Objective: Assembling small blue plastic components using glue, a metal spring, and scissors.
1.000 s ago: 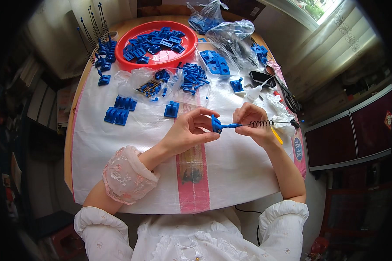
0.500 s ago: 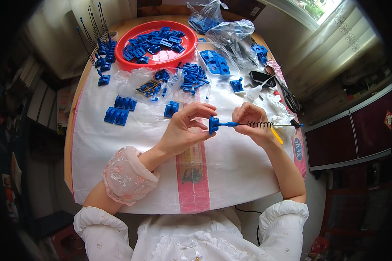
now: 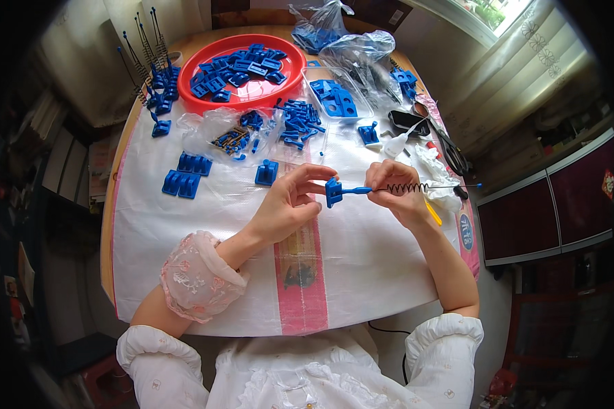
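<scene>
My left hand (image 3: 290, 201) pinches a small blue plastic block (image 3: 333, 191) at the end of a blue rod (image 3: 353, 191). My right hand (image 3: 397, 191) grips the same rod just to the right, where a black coil spring (image 3: 408, 187) is threaded over it. The thin rod end with a blue tip (image 3: 479, 185) sticks out to the right. Both hands are raised a little above the white sheet (image 3: 361, 259) that covers the table.
A red tray (image 3: 290, 76) of blue parts stands at the back. Loose blue blocks (image 3: 186, 174) lie left, a blue piece (image 3: 267, 172) sits near my left hand, clear bags (image 3: 361, 51) and a glue bottle (image 3: 397, 143) right. Finished spring rods (image 3: 150, 61) stand at back left.
The hands and the rod assembly shifted slightly; my left fingers have closed more over the blue block at the rod's left end.
</scene>
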`<move>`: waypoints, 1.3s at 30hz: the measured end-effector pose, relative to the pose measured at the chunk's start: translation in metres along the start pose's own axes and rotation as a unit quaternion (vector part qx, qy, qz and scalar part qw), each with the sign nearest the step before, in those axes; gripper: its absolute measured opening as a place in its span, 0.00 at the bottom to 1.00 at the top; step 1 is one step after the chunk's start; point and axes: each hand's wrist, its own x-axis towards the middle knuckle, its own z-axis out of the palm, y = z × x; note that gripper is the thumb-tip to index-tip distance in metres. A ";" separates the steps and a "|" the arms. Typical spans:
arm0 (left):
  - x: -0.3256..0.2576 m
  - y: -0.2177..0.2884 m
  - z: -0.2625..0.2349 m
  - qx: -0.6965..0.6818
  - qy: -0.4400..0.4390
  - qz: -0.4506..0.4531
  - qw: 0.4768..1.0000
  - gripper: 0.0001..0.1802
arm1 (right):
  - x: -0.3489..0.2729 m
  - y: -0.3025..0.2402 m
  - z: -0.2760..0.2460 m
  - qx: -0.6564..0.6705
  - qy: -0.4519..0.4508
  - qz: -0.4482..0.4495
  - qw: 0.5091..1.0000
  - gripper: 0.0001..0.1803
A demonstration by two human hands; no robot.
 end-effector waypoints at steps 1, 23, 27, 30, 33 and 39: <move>0.000 0.000 0.000 -0.021 0.003 -0.014 1.000 0.24 | 0.000 0.000 0.000 0.002 0.004 -0.001 1.000 0.10; 0.001 0.004 -0.001 -0.169 -0.038 -0.144 0.974 0.19 | -0.001 0.003 -0.001 0.084 0.059 -0.039 0.994 0.07; 0.001 0.007 0.000 -0.155 -0.053 -0.145 0.976 0.20 | -0.004 -0.002 0.004 0.047 0.074 -0.060 0.994 0.07; 0.000 0.009 -0.001 -0.163 -0.064 -0.156 0.972 0.21 | -0.006 -0.007 0.008 -0.004 0.077 -0.066 0.995 0.09; -0.001 0.012 0.001 -0.155 -0.078 -0.166 0.971 0.23 | -0.008 -0.014 0.016 -0.075 0.086 -0.081 0.990 0.11; -0.002 0.014 0.002 -0.091 -0.117 -0.139 0.979 0.28 | -0.010 -0.022 0.027 -0.249 0.045 -0.170 0.953 0.15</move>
